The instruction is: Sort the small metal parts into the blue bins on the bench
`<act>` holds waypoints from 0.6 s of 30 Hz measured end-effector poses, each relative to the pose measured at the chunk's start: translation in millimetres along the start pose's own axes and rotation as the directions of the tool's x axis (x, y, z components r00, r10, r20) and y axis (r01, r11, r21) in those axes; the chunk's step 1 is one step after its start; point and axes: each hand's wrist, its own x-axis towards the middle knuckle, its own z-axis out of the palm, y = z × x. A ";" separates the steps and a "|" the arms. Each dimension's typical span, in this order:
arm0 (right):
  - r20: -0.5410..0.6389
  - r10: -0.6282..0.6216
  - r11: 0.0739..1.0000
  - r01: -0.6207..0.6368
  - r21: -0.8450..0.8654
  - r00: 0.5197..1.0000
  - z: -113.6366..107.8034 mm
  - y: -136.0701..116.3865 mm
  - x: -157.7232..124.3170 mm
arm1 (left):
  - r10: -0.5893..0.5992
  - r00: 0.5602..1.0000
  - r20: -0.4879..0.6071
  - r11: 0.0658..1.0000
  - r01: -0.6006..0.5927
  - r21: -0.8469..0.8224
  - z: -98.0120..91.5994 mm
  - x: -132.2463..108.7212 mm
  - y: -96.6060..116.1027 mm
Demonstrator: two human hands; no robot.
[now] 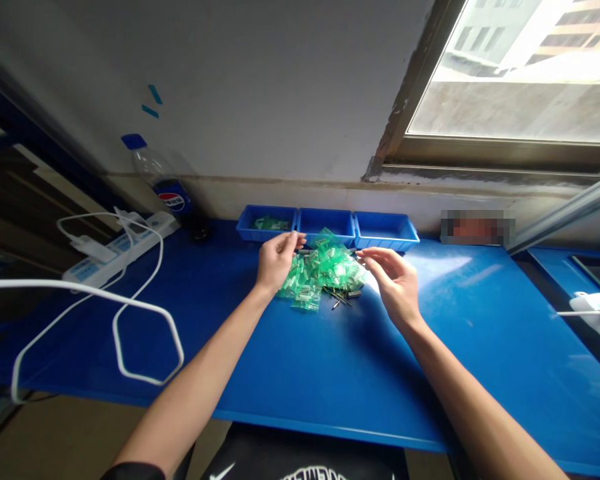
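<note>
A heap of small green plastic bags (325, 263) lies on the blue table, with pale small parts showing through the film. Thin dark metal pins (341, 297) stick out at the heap's front right. My left hand (274, 263) is at the heap's left side, thumb and fingertips pressed together; whatever they hold is too small to make out. On the right side, my right hand (394, 277) has its thumb and forefinger closed near the edge of the bags. Something small and dark seems to be at those fingertips, its kind unclear.
Behind the heap stand three blue bins: the left bin (245, 230) contains green bags, beside a middle bin (325, 217) and a right bin (385, 230). A cola bottle (173, 193), power strip (100, 253) and looping white cable (145, 380) are at left.
</note>
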 end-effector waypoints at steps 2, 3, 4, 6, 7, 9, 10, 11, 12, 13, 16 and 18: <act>-0.008 -0.022 0.997 0.021 -0.077 1.000 -1.0 3.6 0.6 | 0.216 0.971 0.102 0.942 -0.235 0.241 5.1 -2.9 0.4; -0.007 -0.025 0.995 0.025 -0.094 1.000 -1.3 5.3 1.0 | 0.285 0.945 0.160 0.889 -0.324 0.324 7.8 -3.5 0.2; -0.003 -0.024 0.995 0.024 -0.098 1.000 -1.4 6.7 1.3 | 0.327 0.922 0.209 0.838 -0.385 0.387 10.4 -3.6 -0.5; 0.004 -0.018 0.996 0.018 -0.089 1.000 -1.3 8.6 2.0 | 0.349 0.900 0.261 0.768 -0.434 0.471 14.8 -2.9 -3.2; 0.004 -0.014 0.996 0.014 -0.087 1.000 -1.2 9.0 2.3 | 0.338 0.900 0.275 0.750 -0.435 0.498 16.3 -2.4 -5.0; 0.001 -0.010 0.996 0.010 -0.088 1.000 -1.0 9.3 2.8 | 0.298 0.906 0.301 0.736 -0.418 0.533 17.8 -1.8 -8.2; -0.001 -0.009 0.996 0.009 -0.089 1.000 -1.0 9.3 2.9 | 0.278 0.909 0.311 0.735 -0.409 0.541 17.9 -1.6 -9.2; -0.003 -0.009 0.996 0.008 -0.089 1.000 -0.9 9.2 3.0 | 0.263 0.911 0.319 0.736 -0.403 0.543 17.7 -1.5 -9.7; -0.003 -0.008 0.996 0.008 -0.089 1.000 -0.8 9.1 3.1 | 0.255 0.911 0.325 0.739 -0.401 0.542 17.4 -1.5 -9.7; -0.002 -0.007 0.996 0.007 -0.087 1.000 -0.8 9.0 3.1 | 0.255 0.908 0.332 0.741 -0.404 0.536 16.9 -1.4 -9.3; 0.004 -0.003 0.997 0.003 -0.082 1.000 -0.5 8.5 3.3 | 0.284 0.894 0.346 0.750 -0.432 0.502 15.3 -1.0 -6.2; 0.004 -0.001 0.997 0.002 -0.080 1.000 -0.3 8.1 3.4 | 0.311 0.888 0.340 0.773 -0.444 0.453 13.9 -1.1 -2.7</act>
